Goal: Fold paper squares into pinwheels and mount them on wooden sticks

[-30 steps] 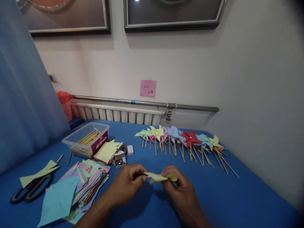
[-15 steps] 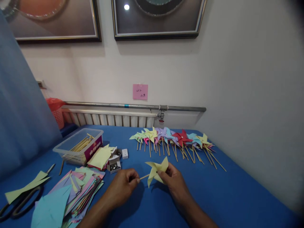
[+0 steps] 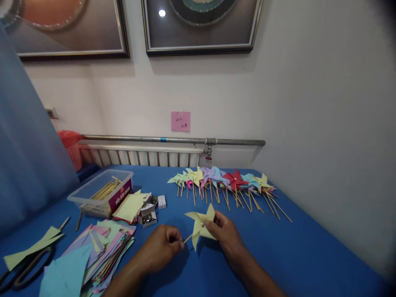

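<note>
A pale yellow paper pinwheel (image 3: 201,225) with a shiny pin at its centre is held between my two hands, over the blue table cover. My left hand (image 3: 165,246) pinches its thin wooden stick (image 3: 187,238), whose lower end is hidden in the fingers. My right hand (image 3: 225,231) grips the right-hand blades, thumb in front close to the pin and fingers behind. Small open boxes of metal pins (image 3: 149,219) lie just beyond my left hand, beside a small white box (image 3: 161,202).
Finished pinwheels (image 3: 235,179) lie in a row at the back right. On the left are a clear plastic box (image 3: 100,202) of sticks, yellow paper sheets (image 3: 128,208), a pile of coloured paper (image 3: 66,270) and scissors (image 3: 34,270) under a yellow strip. A metal pipe (image 3: 185,140) runs along the wall.
The pinwheel has turned slightly, its stick now slanting down more toward my left hand. Both hands keep their hold. The whole view has shifted a little.
</note>
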Action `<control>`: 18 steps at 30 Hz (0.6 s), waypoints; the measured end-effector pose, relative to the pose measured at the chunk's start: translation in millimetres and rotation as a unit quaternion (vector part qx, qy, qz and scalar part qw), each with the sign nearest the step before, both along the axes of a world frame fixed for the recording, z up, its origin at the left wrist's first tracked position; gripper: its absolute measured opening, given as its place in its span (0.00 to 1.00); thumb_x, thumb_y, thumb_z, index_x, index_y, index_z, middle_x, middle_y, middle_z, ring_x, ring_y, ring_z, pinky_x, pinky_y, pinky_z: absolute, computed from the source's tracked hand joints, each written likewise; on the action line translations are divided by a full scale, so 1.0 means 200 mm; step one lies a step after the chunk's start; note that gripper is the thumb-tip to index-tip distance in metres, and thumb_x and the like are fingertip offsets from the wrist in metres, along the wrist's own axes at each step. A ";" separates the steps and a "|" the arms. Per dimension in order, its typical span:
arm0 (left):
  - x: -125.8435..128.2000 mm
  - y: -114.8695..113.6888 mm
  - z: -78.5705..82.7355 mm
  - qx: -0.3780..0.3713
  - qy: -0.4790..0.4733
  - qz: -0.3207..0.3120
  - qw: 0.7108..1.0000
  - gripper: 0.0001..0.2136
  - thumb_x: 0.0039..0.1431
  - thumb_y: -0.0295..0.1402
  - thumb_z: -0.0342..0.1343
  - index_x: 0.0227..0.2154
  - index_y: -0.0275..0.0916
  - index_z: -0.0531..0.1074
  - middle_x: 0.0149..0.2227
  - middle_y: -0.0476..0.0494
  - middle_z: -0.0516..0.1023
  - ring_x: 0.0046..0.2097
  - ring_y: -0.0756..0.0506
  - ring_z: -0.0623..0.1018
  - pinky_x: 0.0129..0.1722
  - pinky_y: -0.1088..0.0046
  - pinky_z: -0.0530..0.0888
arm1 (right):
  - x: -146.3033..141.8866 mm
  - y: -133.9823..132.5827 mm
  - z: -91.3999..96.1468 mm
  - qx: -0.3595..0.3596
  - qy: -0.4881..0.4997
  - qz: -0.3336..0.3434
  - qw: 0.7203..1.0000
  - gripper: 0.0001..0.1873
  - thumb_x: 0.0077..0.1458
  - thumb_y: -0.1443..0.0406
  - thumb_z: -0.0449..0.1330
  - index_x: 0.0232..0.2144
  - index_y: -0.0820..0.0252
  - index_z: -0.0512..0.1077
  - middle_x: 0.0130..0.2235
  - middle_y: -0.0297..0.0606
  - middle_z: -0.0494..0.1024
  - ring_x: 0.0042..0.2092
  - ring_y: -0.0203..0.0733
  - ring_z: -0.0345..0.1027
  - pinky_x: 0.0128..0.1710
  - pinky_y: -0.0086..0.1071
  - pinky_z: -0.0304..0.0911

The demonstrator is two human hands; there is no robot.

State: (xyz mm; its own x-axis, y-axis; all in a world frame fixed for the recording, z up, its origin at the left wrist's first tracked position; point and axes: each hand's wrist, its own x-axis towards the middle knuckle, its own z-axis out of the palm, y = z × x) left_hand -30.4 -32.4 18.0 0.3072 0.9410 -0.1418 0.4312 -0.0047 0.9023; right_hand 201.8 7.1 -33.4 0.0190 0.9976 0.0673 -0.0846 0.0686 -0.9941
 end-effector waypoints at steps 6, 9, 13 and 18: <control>0.00 0.03 -0.02 -0.018 -0.041 0.026 0.999 0.09 0.48 0.39 0.61 0.23 0.40 0.72 0.21 0.55 0.65 0.26 0.50 0.62 0.29 0.72 0.57 | 0.02 0.00 0.03 0.005 0.014 -0.074 0.997 0.33 0.48 0.36 0.70 0.38 0.57 0.79 0.33 0.39 0.83 0.33 0.46 0.75 0.34 0.35 0.67; 0.00 0.04 -0.02 -0.026 -0.065 0.047 0.996 0.10 0.46 0.42 0.61 0.22 0.41 0.71 0.20 0.54 0.67 0.25 0.51 0.61 0.28 0.72 0.56 | 0.02 -0.02 0.06 0.000 0.021 -0.116 0.993 0.35 0.51 0.33 0.66 0.38 0.56 0.78 0.35 0.40 0.84 0.36 0.48 0.77 0.36 0.36 0.69; 0.02 0.07 -0.03 -0.038 -0.089 0.075 0.992 0.13 0.43 0.45 0.62 0.20 0.42 0.70 0.18 0.54 0.67 0.24 0.51 0.60 0.28 0.72 0.56 | -0.03 -0.07 0.08 -0.011 0.030 -0.102 0.994 0.32 0.53 0.34 0.65 0.36 0.55 0.76 0.36 0.40 0.82 0.33 0.45 0.76 0.31 0.33 0.66; 0.06 0.08 -0.07 -0.050 -0.123 0.109 0.985 0.15 0.41 0.48 0.62 0.20 0.42 0.69 0.18 0.52 0.70 0.21 0.52 0.61 0.26 0.72 0.56 | -0.12 -0.16 0.09 0.024 -0.122 0.025 0.992 0.22 0.60 0.44 0.62 0.28 0.55 0.70 0.25 0.29 0.70 0.27 0.38 0.63 0.28 0.30 0.56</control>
State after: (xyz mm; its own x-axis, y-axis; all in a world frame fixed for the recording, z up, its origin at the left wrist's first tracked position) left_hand -19.0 -15.5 4.8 0.1353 0.9736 -0.1838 0.1796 0.1583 0.9709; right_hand 177.0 -24.3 -16.2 -0.0529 0.9925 0.1104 0.1541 0.1174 -0.9811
